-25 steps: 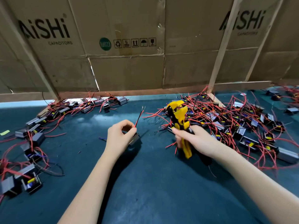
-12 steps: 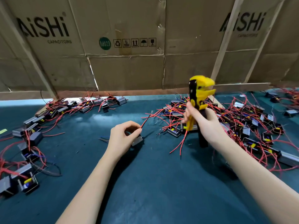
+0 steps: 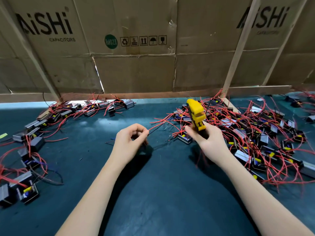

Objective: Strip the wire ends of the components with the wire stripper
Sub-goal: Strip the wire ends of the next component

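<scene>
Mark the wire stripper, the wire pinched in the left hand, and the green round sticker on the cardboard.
wire stripper (image 3: 196, 113), head view, on its yellow head.
wire (image 3: 156, 128), head view, mid-length past the fingertips.
green sticker (image 3: 111, 41), head view, centre of the round label.

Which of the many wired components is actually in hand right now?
The one under the left hand, whose fingers pinch its red and black wires pointing toward the yellow wire stripper. All other components lie untouched in piles.
</scene>
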`<action>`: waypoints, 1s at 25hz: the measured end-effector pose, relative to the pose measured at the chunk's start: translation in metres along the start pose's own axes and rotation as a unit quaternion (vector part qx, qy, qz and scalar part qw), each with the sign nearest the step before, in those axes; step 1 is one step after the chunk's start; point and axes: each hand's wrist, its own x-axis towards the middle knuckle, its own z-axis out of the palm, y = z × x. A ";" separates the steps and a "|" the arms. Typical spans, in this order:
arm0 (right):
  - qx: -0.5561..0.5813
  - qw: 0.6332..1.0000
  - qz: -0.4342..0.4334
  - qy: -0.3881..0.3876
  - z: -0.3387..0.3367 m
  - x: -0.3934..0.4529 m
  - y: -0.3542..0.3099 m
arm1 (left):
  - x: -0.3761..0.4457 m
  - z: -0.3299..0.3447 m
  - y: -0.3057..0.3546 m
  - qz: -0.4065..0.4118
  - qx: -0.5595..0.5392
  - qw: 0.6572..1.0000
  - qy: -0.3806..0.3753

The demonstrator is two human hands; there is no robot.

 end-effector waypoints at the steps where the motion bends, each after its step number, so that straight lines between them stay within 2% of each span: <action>1: -0.101 0.994 -0.038 0.017 -0.006 0.001 0.004 | -0.001 0.001 0.003 0.008 -0.010 1.000 -0.006; 3: -0.285 0.955 -0.066 0.041 -0.012 0.003 0.010 | -0.004 0.003 0.009 0.024 -0.029 0.999 -0.012; 6: -0.396 0.915 -0.004 0.078 -0.010 0.004 0.016 | -0.008 0.006 0.017 0.043 -0.078 0.996 -0.031; 10: -0.445 0.889 0.013 0.105 -0.008 0.005 0.023 | -0.009 0.007 0.021 0.027 -0.176 0.979 -0.100; 15: -0.464 0.882 -0.005 0.084 0.002 0.003 0.023 | -0.010 0.011 0.015 0.014 -0.091 0.978 -0.185; 17: -0.459 0.885 -0.008 0.078 0.003 0.002 0.024 | -0.009 0.014 0.013 -0.004 -0.080 0.981 -0.178; 20: -0.456 0.886 -0.009 0.080 0.001 0.002 0.025 | -0.008 0.018 0.010 -0.019 -0.065 0.990 -0.125; 25: -0.496 0.864 0.016 0.087 -0.002 0.003 0.028 | -0.009 0.020 0.009 -0.008 -0.045 0.996 -0.082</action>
